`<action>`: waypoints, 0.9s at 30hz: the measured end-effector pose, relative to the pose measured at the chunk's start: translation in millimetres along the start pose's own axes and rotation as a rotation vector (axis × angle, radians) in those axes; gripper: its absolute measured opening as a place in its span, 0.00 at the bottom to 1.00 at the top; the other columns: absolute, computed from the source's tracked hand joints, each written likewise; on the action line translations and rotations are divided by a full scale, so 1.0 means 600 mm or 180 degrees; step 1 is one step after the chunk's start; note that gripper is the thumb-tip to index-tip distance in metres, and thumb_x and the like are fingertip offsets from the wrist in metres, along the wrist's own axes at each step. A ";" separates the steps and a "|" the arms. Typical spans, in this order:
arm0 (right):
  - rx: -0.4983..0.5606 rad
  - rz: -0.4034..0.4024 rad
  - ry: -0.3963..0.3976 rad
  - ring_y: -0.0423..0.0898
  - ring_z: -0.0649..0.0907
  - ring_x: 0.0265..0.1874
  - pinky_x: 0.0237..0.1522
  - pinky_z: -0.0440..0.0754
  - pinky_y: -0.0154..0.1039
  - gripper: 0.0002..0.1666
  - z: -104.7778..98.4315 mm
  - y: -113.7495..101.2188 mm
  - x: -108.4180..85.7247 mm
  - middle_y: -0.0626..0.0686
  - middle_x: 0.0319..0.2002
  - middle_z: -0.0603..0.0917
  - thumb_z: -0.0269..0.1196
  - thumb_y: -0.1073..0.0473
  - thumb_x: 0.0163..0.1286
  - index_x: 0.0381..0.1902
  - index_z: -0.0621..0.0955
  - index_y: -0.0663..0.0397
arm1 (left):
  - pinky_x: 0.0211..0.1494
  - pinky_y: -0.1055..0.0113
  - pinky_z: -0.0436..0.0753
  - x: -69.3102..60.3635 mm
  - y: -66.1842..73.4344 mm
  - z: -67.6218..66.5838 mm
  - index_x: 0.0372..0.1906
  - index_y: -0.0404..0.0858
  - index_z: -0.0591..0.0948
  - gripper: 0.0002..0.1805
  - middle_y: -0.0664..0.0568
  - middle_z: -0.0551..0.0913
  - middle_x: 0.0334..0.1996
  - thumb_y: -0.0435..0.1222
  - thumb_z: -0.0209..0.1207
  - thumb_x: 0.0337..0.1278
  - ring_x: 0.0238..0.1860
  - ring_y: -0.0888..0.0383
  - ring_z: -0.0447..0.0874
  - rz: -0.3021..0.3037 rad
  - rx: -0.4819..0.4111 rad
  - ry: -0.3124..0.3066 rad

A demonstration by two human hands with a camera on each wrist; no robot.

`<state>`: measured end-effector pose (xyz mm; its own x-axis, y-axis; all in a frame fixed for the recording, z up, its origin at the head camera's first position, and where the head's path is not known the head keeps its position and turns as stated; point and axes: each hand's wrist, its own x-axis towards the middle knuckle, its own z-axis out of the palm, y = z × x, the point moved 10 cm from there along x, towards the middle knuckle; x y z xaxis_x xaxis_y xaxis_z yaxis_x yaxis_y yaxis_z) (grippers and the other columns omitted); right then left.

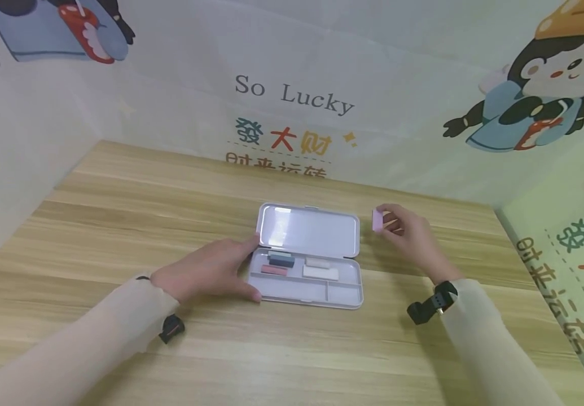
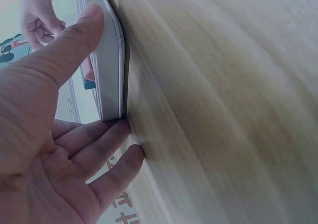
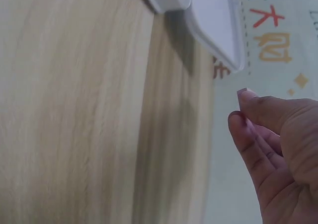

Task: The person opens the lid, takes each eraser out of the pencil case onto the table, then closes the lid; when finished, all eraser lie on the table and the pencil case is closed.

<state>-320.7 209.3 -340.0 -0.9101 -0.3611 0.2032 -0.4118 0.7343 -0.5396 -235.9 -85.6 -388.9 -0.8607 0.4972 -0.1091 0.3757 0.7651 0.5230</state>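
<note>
A white pencil case [image 1: 292,290] lies on the table with its lid [image 1: 309,230] folded back. In its upper compartment are a dark blue eraser [image 1: 281,261], a pink eraser [image 1: 273,270] and white erasers [image 1: 320,273]. My left hand [image 1: 215,268] rests at the case's left end, thumb along the front corner and fingers against the end, as the left wrist view also shows. Right of the lid, raised over the table, my right hand [image 1: 408,231] pinches a small lilac eraser [image 1: 377,220] between thumb and fingertips. In the right wrist view the eraser is mostly hidden by the fingers.
The wooden table [image 1: 292,355] reaches back to a printed cloth wall [image 1: 180,101]. A second cloth side [image 1: 550,225] borders it on the right. The case's front compartments, one long and one short, show their bare floors.
</note>
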 end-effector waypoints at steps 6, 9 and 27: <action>-0.0013 0.0095 -0.0132 0.67 0.88 0.49 0.56 0.88 0.60 0.25 0.013 0.029 0.018 0.73 0.52 0.86 0.64 0.73 0.71 0.65 0.76 0.69 | 0.74 0.48 0.78 -0.002 -0.002 0.000 0.82 0.32 0.59 0.64 0.38 0.82 0.66 0.54 0.80 0.45 0.64 0.48 0.82 -0.0081 -0.0018 -0.0051; -0.0029 0.0170 -0.0212 0.68 0.87 0.51 0.57 0.87 0.61 0.25 0.019 0.040 0.026 0.74 0.53 0.85 0.62 0.73 0.72 0.66 0.75 0.69 | 0.75 0.50 0.78 -0.001 -0.003 0.000 0.83 0.34 0.58 0.65 0.40 0.81 0.68 0.54 0.80 0.45 0.63 0.50 0.82 -0.0138 -0.0057 -0.0072; -0.0126 0.0555 -0.0467 0.68 0.86 0.56 0.62 0.85 0.61 0.26 0.041 0.087 0.037 0.73 0.57 0.84 0.63 0.67 0.75 0.68 0.75 0.69 | 0.74 0.48 0.78 0.000 0.003 -0.003 0.80 0.31 0.61 0.63 0.38 0.83 0.64 0.54 0.80 0.44 0.64 0.47 0.83 -0.0026 0.0007 -0.0018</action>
<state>-360.9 225.6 -383.7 -0.9525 -0.3044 -0.0127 -0.2531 0.8139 -0.5230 -235.6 -84.8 -386.5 -0.8618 0.4933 -0.1181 0.3695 0.7701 0.5201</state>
